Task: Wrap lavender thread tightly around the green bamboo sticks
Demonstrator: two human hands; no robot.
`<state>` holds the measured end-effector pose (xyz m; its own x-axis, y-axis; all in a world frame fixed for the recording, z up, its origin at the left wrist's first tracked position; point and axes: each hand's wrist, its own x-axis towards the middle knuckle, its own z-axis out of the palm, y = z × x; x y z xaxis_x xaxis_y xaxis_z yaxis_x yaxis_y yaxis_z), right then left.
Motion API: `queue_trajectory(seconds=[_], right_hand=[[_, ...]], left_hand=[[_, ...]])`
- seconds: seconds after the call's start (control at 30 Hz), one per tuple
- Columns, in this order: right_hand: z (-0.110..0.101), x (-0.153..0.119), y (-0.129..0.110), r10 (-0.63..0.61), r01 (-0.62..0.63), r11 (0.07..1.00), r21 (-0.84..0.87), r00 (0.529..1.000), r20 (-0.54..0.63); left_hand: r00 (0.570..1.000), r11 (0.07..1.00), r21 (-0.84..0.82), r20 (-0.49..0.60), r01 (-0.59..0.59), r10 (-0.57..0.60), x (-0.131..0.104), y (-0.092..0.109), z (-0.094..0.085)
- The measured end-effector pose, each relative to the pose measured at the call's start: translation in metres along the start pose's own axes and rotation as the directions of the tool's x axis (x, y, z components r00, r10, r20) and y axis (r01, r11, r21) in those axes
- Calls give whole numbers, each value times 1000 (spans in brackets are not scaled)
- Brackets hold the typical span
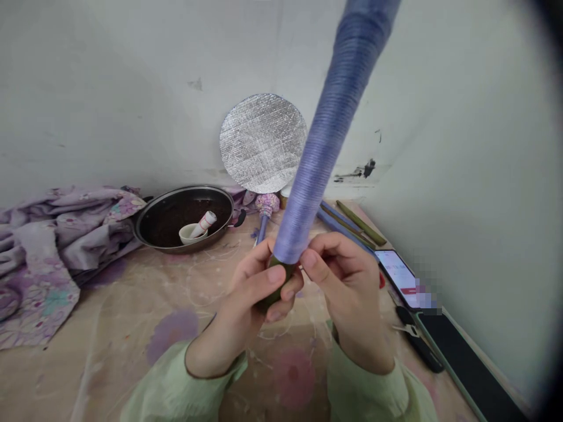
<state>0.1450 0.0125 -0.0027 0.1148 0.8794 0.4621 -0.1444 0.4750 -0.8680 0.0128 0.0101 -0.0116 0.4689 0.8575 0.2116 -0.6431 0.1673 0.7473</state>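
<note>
A long green stick, wound with closely laid purple thread, slants up and to the right across the view. Its top end runs out of frame. My left hand is closed around the bare green lower end, thumb on the front. Beside the lowest turns of thread, my right hand is closed in a pinch, its thumb and forefinger touching the edge of the winding. Whatever lies between those fingertips is too small to make out.
A dark pan holds a small white cup. Purple floral cloth lies left. A round silver foil disc leans at the wall. On the right are green sticks, a lit phone and a black-handled tool.
</note>
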Motion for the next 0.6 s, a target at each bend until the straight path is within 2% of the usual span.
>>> queue_trajectory(seconds=[0.17,0.37,0.6], right_hand=[[1,-2,0,-29,30,999,-42,999,13],[1,-4,-1,-30,32,999,-32,998,59],[1,-4,-2,-37,37,999,2,997,70]], left_hand=[[1000,1000,-3,16,2,-2,1,-1,-2],[988,994,-107,152,34,-18,-1,-5,-8],[976,988,-139,218,59,-28,-3,-6,-8]])
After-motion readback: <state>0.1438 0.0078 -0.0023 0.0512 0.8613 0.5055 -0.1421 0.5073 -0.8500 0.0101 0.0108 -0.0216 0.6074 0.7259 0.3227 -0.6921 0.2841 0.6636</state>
